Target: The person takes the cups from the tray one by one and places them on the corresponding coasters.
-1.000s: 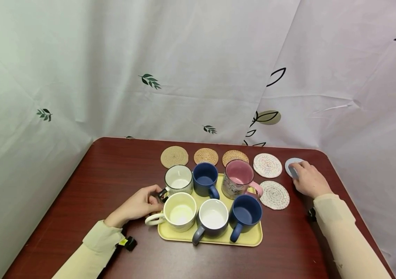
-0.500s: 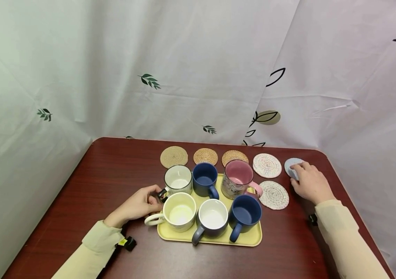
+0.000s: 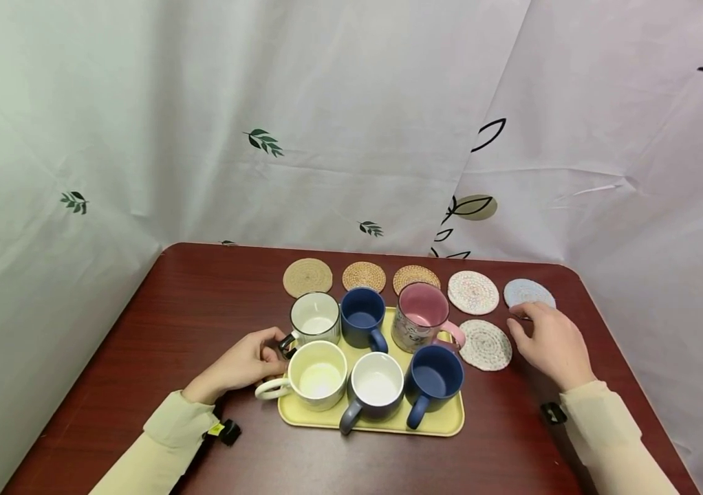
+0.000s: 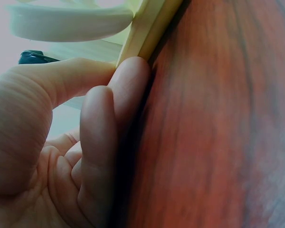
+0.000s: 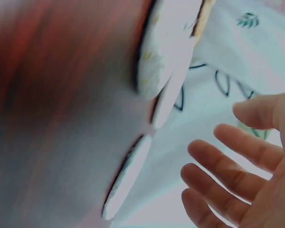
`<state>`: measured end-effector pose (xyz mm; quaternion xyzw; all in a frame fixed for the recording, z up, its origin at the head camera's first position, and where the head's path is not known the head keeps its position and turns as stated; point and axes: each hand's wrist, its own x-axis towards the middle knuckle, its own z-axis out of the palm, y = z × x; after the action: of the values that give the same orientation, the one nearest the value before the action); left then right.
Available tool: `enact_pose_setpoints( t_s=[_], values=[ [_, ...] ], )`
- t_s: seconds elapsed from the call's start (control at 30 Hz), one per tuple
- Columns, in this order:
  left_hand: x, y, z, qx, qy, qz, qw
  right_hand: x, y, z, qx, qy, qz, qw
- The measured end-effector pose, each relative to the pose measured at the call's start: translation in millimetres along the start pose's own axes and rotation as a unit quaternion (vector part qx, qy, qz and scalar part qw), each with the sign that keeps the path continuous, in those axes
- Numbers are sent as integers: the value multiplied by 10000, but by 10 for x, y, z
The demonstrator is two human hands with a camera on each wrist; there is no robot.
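Observation:
At the left end of the yellow tray (image 3: 410, 424), my left hand (image 3: 243, 361) pinches the rim between thumb and finger, as the left wrist view shows. Close to it are a cream mug (image 3: 320, 395) and a white mug with a black handle (image 3: 316, 323), both on the tray. My right hand (image 3: 552, 344) is held with fingers spread and holds nothing. Just beyond its fingertips lies a light blue round coaster (image 3: 527, 292). A speckled white coaster (image 3: 485, 345) is to the left of that hand, beside the tray.
The tray also carries two blue mugs, a grey mug (image 3: 378, 381) and a pink mug (image 3: 424, 313). Along the table's far edge runs a row of coasters, including a tan one (image 3: 307, 278) and a white one (image 3: 473, 293). A curtain (image 3: 339, 137) hangs behind the table (image 3: 203, 295).
My right hand has let go of the light blue coaster and drawn back toward me, so the coaster shows more fully. My left hand stays at the tray's rim.

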<state>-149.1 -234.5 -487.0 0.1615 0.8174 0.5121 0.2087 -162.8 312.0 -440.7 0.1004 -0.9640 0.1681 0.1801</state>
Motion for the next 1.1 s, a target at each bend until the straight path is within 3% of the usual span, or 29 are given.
enact_pose_setpoints(
  t_s=[0.23, 0.4, 0.63, 0.8, 0.87, 0.93, 1.03, 1.1],
  values=[
    [2, -3, -16, 80, -33, 36, 10000, -229, -282, -49, 308, 701, -37, 9971],
    [10, 2, -21, 104, -47, 23, 9999, -419, -491, -100, 664, 899, -78, 9937],
    [11, 2, -15, 107, -28, 0, 9999, -733, -800, -111, 1559, 868, 155, 9838],
    [4, -8, -11, 84, -3, -26, 10000, -937, -1031, -70, 2292, 351, 499, 9715],
    [3, -11, -12, 78, 3, -18, 10000, -1006, -1108, -54, 2687, -21, 612, 9613],
    [4, -10, -12, 90, 6, -5, 10000, -1068, -1172, -40, 3165, -500, 733, 9445],
    [8, -5, -13, 81, -12, 16, 10000, -1134, -1242, -17, 4021, -1331, 810, 9022],
    [9, 0, -12, 75, -17, 16, 10000, -1157, -1268, -4, 4571, -1926, 875, 8639]
  ],
)
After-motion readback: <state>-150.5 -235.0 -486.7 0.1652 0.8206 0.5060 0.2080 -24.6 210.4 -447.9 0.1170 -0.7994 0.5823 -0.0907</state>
